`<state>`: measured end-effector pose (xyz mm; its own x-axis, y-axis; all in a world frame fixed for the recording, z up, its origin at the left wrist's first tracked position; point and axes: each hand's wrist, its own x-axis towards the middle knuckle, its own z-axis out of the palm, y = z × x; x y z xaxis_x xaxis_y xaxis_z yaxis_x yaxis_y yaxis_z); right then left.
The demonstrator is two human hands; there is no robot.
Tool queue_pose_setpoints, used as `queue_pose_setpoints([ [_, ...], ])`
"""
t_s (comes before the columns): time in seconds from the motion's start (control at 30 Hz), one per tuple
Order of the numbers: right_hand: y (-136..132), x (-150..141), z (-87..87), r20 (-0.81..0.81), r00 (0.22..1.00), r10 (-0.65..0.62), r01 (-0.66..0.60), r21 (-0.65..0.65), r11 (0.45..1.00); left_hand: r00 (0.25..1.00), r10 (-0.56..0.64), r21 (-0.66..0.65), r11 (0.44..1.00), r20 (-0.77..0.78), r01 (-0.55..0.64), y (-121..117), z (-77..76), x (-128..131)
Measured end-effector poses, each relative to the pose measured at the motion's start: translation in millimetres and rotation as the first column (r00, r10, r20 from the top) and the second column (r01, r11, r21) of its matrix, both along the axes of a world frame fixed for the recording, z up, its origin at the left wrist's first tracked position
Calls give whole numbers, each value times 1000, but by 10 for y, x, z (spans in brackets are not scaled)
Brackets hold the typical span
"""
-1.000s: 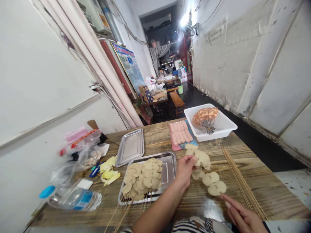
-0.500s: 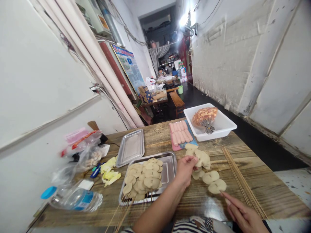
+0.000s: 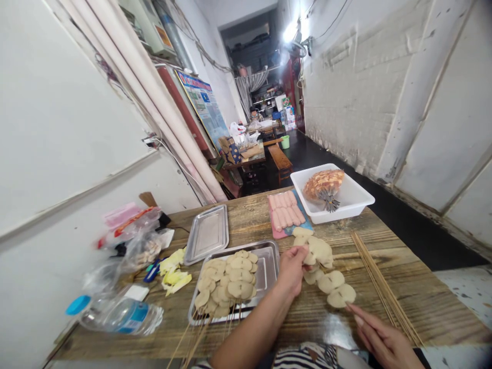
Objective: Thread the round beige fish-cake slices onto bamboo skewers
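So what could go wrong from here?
The thin beige slices between the left hand and right hand might tear or slip. The right hand could nudge the loose bamboo skewers beside it. The left forearm might snag the skewer handles jutting past the near rim of the metal tray.

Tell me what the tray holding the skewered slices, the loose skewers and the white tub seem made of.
Tray: metal, probably stainless steel, shiny; grey with bright rim reflections.
Loose skewers: likely bamboo, plain-looking; tan, thin and straight.
White tub: apparently plastic, smooth; opaque, even white with rounded corners.
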<state>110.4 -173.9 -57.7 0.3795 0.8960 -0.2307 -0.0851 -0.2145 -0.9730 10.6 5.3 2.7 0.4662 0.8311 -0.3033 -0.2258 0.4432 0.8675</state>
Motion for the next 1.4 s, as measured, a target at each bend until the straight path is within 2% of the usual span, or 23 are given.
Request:
queue_pose_setpoints([
  [0.27, 14, -127, -70, 27, 991, -131, 131, 6, 991, 999, -28, -42, 999, 36, 30, 9, -27, -10],
  [0.43, 33, -115, -57, -36, 997, -63, 63, -6, 998, 997, -52, -61, 997, 61, 56, 17, -40, -4],
  [0.6, 47, -134, -35, -53, 989, -135, 136, 9, 991, 992, -57, -134, 988, 114, 73, 14, -16, 0],
  [0.73, 46, -149, -45, -58, 994, -88, 89, 21, 996, 992, -56, -103, 992, 116, 68, 10, -53, -8],
  [0.87, 41, -159, -87, -76, 987, -145, 148, 48, 988, 993, 8, -61, 998, 120, 0, 8, -110, 4],
  [0.97, 40, -149, -93, -118, 985, -126, 133, 50, 990, 988, 8, -90, 996, 153, 6, 10, -114, 19],
  [1.07, 43, -141, -81, -98, 990, -98, 101, 29, 994, 985, -14, -111, 993, 175, 34, 13, -97, 22],
  [1.27, 64, -190, -76, -64, 983, -172, 175, 43, 984, 988, -27, -114, 992, 150, 44, 9, -81, 21],
  [1.4, 65, -143, -35, -45, 992, -117, 118, 12, 993, 988, -33, -130, 990, 150, 53, 0, -69, 34],
])
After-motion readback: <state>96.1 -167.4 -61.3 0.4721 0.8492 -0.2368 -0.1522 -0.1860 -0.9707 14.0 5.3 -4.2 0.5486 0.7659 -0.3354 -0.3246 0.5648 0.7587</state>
